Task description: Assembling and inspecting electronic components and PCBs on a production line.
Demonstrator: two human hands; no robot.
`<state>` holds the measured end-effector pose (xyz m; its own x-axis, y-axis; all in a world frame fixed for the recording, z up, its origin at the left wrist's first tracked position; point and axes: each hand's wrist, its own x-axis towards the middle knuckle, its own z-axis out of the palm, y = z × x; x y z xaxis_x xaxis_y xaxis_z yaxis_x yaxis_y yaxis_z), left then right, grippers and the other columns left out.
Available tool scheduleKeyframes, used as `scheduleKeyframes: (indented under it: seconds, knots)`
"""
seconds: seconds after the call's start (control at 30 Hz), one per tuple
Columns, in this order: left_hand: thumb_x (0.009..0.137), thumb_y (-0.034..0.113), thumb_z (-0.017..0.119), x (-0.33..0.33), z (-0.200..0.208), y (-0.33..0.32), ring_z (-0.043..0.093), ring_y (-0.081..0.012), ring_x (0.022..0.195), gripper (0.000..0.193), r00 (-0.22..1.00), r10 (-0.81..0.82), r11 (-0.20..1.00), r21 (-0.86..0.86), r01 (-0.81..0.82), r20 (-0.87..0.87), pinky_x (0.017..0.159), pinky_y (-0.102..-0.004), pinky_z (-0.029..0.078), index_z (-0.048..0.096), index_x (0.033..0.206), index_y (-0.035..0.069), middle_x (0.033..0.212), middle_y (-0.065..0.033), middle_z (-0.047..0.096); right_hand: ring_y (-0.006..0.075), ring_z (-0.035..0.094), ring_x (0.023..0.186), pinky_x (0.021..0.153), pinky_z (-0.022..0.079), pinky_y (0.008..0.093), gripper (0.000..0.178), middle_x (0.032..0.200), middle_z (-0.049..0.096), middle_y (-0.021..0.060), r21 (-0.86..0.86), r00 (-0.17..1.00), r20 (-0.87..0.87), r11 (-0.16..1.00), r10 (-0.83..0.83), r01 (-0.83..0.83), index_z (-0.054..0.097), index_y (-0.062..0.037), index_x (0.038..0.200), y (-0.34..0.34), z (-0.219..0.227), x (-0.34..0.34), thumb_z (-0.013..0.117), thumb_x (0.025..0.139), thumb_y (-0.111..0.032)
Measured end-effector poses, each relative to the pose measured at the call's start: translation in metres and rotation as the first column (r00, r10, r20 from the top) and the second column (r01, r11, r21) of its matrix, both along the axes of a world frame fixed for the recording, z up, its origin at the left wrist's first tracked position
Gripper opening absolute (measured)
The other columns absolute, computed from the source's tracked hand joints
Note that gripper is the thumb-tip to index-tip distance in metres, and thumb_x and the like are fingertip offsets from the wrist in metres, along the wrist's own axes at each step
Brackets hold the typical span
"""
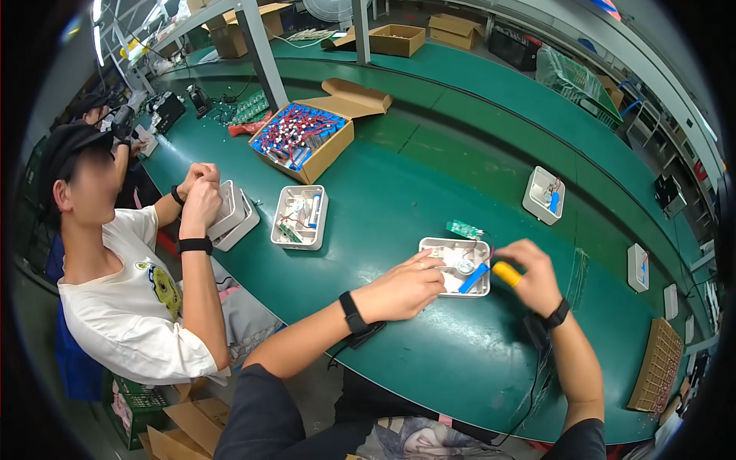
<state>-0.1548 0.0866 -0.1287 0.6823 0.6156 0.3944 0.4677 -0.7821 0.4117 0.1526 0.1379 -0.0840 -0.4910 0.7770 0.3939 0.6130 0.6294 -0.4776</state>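
Note:
In front of me lies an open white plastic housing [433, 244] with a blue cylindrical battery [474, 279] and a small round part [465, 266] inside. My left hand [406, 289] grips its left side, fingers closed over the edge. Just beyond the far rim, a green circuit board [464, 229] hangs on thin wires. At the housing's right side is my right hand [534, 277], closed around a tool with a yellow handle [506, 274]. The fingertips are close to the wires; whether they also pinch one, I cannot tell. The tool's working end is hidden.
To the left, a co-worker [130, 291] holds stacked white housings [236, 216]. Another filled housing [277, 230] lies between us. A cardboard box [326, 153] of wired blue batteries stands farther back. More housings [529, 201] lie at right, near a brown gridded tray [657, 366].

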Motion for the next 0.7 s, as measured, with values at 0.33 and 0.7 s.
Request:
scheduleKeyframes:
  seconds: [0.33, 0.7]
  knots:
    - [0.092, 0.022, 0.078, 0.036, 0.027, 0.025, 0.065, -0.0325, 0.117, 0.025, 0.993, 0.085, 0.996, -0.047, -0.082, 0.078, 0.098, -0.0427, 0.054, 0.072, 0.112, 0.007, 0.113, -0.0093, 0.068, 0.0115, 0.059, 0.08, 0.074, 0.05, 0.0258, 0.027, 0.095, 0.066, 0.003, -0.392, 0.898, -0.437, 0.888, 0.053, -0.243, 0.07, -0.0013, 0.118, 0.001, -0.04, 0.009, 0.079, 0.096, -0.015]
    - [0.097, 0.045, 0.07, 0.071, 0.0, 0.055, 0.071, -0.0367, 0.103, 0.048, 0.868, 0.481, 0.857, -0.276, -0.435, 0.127, 0.092, -0.0494, 0.054, 0.072, 0.122, 0.004, 0.108, -0.0191, 0.075, 0.0087, 0.046, 0.064, 0.06, 0.037, 0.0261, 0.031, 0.076, 0.055, 0.0004, -0.695, 0.75, -0.653, 0.48, -0.11, -0.535, 0.066, -0.0017, 0.114, 0.014, -0.057, 0.046, 0.062, 0.108, -0.032]
